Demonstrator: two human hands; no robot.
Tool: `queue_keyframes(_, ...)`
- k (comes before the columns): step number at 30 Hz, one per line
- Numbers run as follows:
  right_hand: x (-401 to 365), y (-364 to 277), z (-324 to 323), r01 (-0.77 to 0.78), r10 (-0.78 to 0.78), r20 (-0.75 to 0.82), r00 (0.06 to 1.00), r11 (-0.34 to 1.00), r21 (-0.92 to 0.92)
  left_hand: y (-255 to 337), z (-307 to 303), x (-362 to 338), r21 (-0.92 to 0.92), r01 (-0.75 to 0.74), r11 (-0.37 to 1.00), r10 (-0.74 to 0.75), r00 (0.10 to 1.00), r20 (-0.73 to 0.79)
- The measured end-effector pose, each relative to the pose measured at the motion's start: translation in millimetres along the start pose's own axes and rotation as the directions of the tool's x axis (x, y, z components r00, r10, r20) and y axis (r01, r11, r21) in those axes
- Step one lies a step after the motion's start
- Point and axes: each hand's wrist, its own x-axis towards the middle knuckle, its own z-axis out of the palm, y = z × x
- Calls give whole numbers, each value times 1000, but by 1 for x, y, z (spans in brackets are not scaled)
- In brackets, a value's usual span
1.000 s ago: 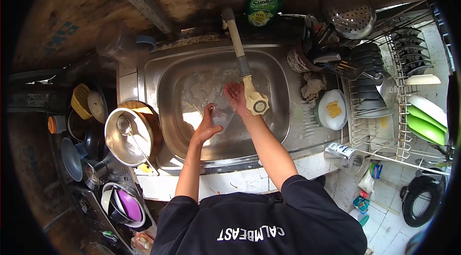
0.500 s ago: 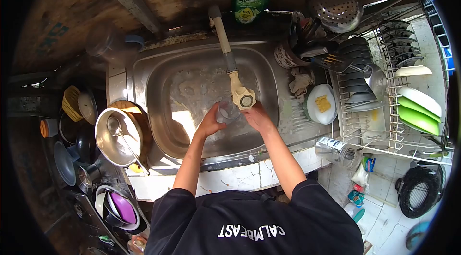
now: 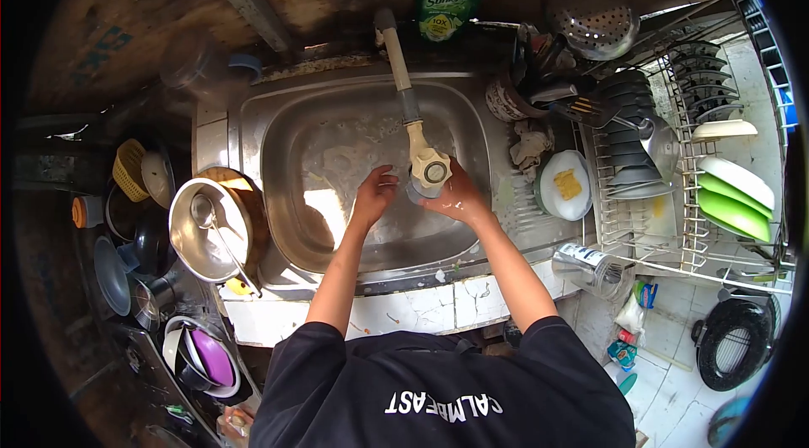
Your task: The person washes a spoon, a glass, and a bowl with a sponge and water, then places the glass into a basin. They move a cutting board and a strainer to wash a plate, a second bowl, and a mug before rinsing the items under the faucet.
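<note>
Beneath the tap [image 3: 420, 144], the right hand [image 3: 460, 196] holds a cup [image 3: 420, 190], contents hidden.

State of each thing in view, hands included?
Left hand: open, empty
Right hand: closed on clear cup
Clear cup: held, partly hidden by faucet
Faucet: water flow unclear
Metal pot: upright, uncovered
Ladle: leaning in pot
Yellow sponge: set down, unheld
Sunlight pouch: upright
Green dishes: racked, tilted

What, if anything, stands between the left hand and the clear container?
Nothing visible stands between the left hand and the clear container. The right hand holds its other side; the tap partly hides it from above.
</note>
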Motion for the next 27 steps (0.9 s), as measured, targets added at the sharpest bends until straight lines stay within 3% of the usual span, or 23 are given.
queue_keyframes(2, 2, -11, 1, 27, -30, 99, 995, 999, 36, -2, -11, -7, 43, 63, 997, -59, 995, -83)
queue_keyframes(4, 2, -13, 15, -80, 81, -60, 995, 997, 20, -3, -20, -21, 6, 63, 998, -61, 981, -182)
queue_keyframes(7, -1, -34, 15, -18, 19, -41, 999, 1000, 22, -2, -29, -35, 70, 142, 987, -122, 966, -229)
queue_keyframes(10, -2, -36, 22, -127, 129, -83, 988, 992, 26, 0, -33, -43, 102, 142, 985, -113, 963, -246)
queue_keyframes(12, -3, -36, 22, -114, 114, -77, 990, 993, 4, 3, -33, -46, 131, 131, 983, -98, 968, -232)
queue_keyframes(14, -5, -34, 17, -153, 153, 16, 988, 988, -3, 5, -31, -49, 164, 123, 979, -87, 974, -210)
queue_keyframes(17, -9, -25, 21, -83, 79, -92, 993, 996, -42, 9, -18, -51, 183, 61, 981, -36, 990, -135)
queue_keyframes(18, -10, -28, 16, -84, 79, -92, 993, 996, -43, 13, -13, -53, 278, -81, 957, 105, 992, -74)
queue_keyframes(19, -9, -32, 9, -110, 110, 9, 994, 994, 6, 16, -9, -54, 363, -224, 904, 240, 971, 1)
queue_keyframes(20, -9, -34, 3, -141, 135, 111, 985, 989, 52, 20, -5, -57, 363, -226, 904, 242, 970, 4)
queue_keyframes(21, -9, -24, 8, -141, 134, 108, 985, 989, 53, 33, -3, -61, 336, -134, 932, 111, 990, 89)
queue_keyframes(22, -9, -11, 17, -255, 233, 144, 962, 953, 164, 38, -2, -63, 317, -36, 948, -21, 984, 176)
queue_keyframes(23, -10, 2, 24, -367, 325, 190, 927, 891, 267, 30, -5, -61, 287, 9, 958, -91, 957, 274)
queue_keyframes(24, -8, 1, 24, -370, 328, 189, 926, 889, 268, 32, -3, -64, 287, 10, 958, -93, 956, 277)
queue_keyframes(26, -3, -1, 27, -636, 512, 383, 769, 550, 542, 35, 0, -70, 221, 234, 947, -291, 915, 279)
queue_keyframes(27, -1, 6, 32, -635, 512, 383, 769, 547, 545, 38, 3, -71, 226, 235, 946, -294, 914, 279)
